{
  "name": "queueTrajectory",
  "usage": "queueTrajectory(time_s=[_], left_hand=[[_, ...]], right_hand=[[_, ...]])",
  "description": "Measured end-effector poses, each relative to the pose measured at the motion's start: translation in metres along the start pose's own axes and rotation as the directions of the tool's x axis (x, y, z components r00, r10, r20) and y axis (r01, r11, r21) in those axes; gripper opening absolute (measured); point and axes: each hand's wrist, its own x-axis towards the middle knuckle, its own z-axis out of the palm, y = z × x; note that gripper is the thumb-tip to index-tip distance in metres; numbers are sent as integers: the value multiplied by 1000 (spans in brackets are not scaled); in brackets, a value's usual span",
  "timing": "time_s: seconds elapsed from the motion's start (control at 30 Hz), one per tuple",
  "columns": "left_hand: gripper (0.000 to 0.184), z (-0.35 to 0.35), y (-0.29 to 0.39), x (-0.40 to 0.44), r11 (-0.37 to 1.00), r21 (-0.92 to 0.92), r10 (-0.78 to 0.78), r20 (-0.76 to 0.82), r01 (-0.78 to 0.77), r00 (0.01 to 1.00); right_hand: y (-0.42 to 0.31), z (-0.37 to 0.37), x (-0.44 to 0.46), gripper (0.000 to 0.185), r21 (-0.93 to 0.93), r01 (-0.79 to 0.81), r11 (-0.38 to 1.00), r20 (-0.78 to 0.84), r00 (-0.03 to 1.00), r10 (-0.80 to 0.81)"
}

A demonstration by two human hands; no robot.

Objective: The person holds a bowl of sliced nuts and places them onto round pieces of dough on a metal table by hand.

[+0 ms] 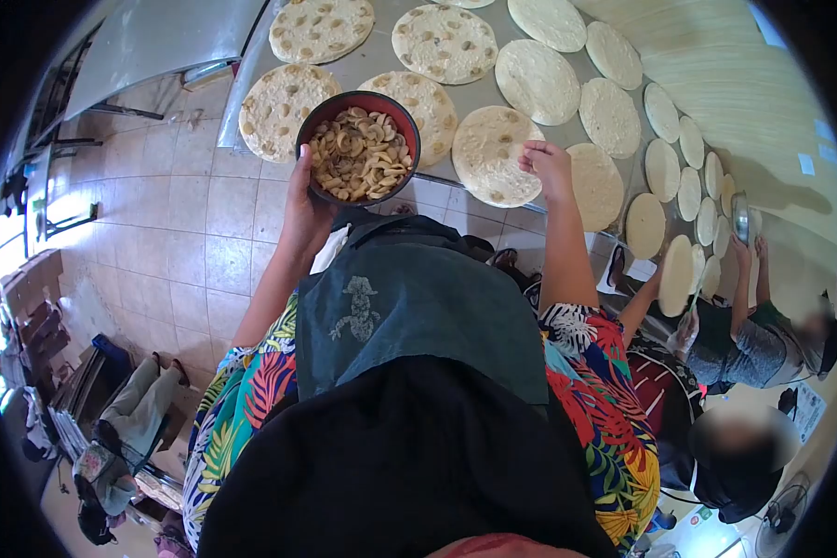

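Observation:
My left hand [307, 200] grips a bowl [412, 139], black outside and red inside, by its left side. Sliced mushrooms [358, 153] fill much of it. Over the right edge of a round flat pizza base [493, 153] is my right hand [551, 167], its fingers drawn together; what they hold, if anything, is too small to make out. That base carries a pale spread and a few mushroom slices, mostly on its upper and right parts. Bases to the left, such as the one behind the bowl [288, 107], have slices scattered all over.
A long metal table [372, 70] bears rows of bases; those to the right [609, 116] show spread without slices. Co-workers stand along it at right, one holding a base [676, 276], another a metal bowl [740, 219]. Another person [139, 414] sits at lower left.

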Motion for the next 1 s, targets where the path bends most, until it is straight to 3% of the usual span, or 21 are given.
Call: queueTrajectory(time_s=[0.07,0.2,0.3,0.37,0.53,0.6,0.73,0.8,0.83,0.87,0.9,0.93,1.0], left_hand=[[65,0,1,0,1000,2,3,0,-3,1000],[71,-2,0,2,999,34,0,-13,0,1000],[68,-1,0,1,1000,17,-11,-13,11,1000],[64,-1,1,0,1000,1,-17,-13,17,1000],[64,-1,2,-1,1000,6,-21,-29,22,999],[64,-3,1,0,1000,23,-13,-28,14,1000],[62,-11,-1,3,998,59,-17,-63,21,998],[62,-3,0,1,999,30,-8,-67,10,998],[62,1,2,-1,1000,3,-1,-71,1,997],[62,-3,2,-1,1000,5,0,-70,1,998],[63,-8,2,0,1000,25,-11,-48,12,999],[64,-10,1,1,999,44,-22,-24,23,999],[64,-7,1,1,999,31,-18,-13,18,1000]], right_hand=[[-3,10,-6,16,-164,58,985,-39,997,-65],[5,34,-7,15,-235,119,965,-1,992,-123],[20,57,2,13,-307,175,935,-122,968,-221],[36,66,11,10,-385,293,875,-231,887,-399],[26,81,-7,14,-646,178,742,-301,834,-463],[22,81,-14,17,-793,67,605,-236,883,-406],[25,70,-15,19,-852,15,524,-203,912,-356],[25,55,-12,20,-695,204,690,-131,907,-400],[23,49,-12,20,-694,205,690,-130,907,-401],[21,43,-11,21,-320,115,941,-172,969,-176],[17,36,-11,23,110,-36,993,-112,993,49],[14,27,-11,23,112,-32,993,-116,992,45],[5,12,-15,29,380,-134,915,116,989,96]])
